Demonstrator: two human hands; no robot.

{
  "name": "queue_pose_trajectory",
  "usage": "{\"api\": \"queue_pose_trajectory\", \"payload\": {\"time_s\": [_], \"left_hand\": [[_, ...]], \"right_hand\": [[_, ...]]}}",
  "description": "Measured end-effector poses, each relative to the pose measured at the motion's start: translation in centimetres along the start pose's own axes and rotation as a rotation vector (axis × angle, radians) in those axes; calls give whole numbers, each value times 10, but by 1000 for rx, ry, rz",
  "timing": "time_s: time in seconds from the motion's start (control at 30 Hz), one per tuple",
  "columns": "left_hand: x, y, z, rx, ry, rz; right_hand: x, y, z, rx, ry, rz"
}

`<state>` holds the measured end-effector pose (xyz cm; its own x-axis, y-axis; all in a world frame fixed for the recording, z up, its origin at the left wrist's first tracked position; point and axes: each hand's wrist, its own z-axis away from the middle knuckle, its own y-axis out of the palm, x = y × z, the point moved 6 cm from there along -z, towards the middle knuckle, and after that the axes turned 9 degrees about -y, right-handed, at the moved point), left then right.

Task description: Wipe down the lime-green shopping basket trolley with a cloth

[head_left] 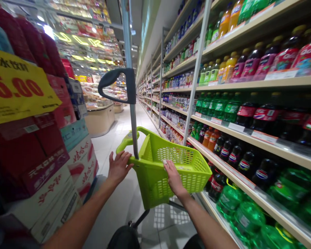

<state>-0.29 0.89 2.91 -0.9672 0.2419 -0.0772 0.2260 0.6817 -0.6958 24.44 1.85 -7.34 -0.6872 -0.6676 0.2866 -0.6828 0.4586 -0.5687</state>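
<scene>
A lime-green shopping cart basket (155,180) with perforated walls stands tilted in front of me on a dark frame. My left hand (120,167) grips its near left corner, fingers spread over the edge beside the green handle. My right hand (174,178) is at the basket's near rim, fingers together, pinching a small white wad (166,162) that looks like tissue against the plastic. From the left corner a grey metal pole (134,128) rises, carrying a dark grey loop handle (131,85).
Shelves of bottled drinks (245,160) line the right side, close to the basket. Stacked cartons (80,162) with a yellow price sign (18,88) stand at left. Ahead, the tiled aisle (145,117) runs past a wooden display counter (101,119). My knees show at the bottom.
</scene>
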Motion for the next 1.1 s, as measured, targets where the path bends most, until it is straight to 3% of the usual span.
{"api": "queue_pose_trajectory", "payload": {"time_s": [0.1,0.17,0.23,0.4,0.47,0.53,0.6,0.73,0.87,1.0,1.1], "left_hand": [[-6,-4,6,-4,-19,-3],[-13,-5,8,-5,-32,-8],[-20,-6,9,-6,-45,-6],[-43,-4,11,0,-104,17],[-52,-4,12,2,-143,18],[-58,-7,13,11,-165,23],[-61,-9,12,47,-120,58],[-45,-14,7,64,-57,167],[-36,-7,5,56,-91,199],[-56,-8,11,35,-65,229],[-71,-13,14,42,20,294]], "right_hand": [[-18,-4,-3,-27,72,-9],[-17,-5,-8,-83,86,-30],[1,1,-18,-120,71,-62],[84,25,-50,-102,-68,-110],[98,24,-55,-102,-114,-101],[92,16,-53,-95,-136,-99],[69,5,-48,-97,-107,-89],[35,-9,-38,-129,-5,-59],[62,-10,-36,-196,-67,-117],[95,-14,-33,-249,-125,-160],[100,-24,-30,-197,-211,-169]]}}
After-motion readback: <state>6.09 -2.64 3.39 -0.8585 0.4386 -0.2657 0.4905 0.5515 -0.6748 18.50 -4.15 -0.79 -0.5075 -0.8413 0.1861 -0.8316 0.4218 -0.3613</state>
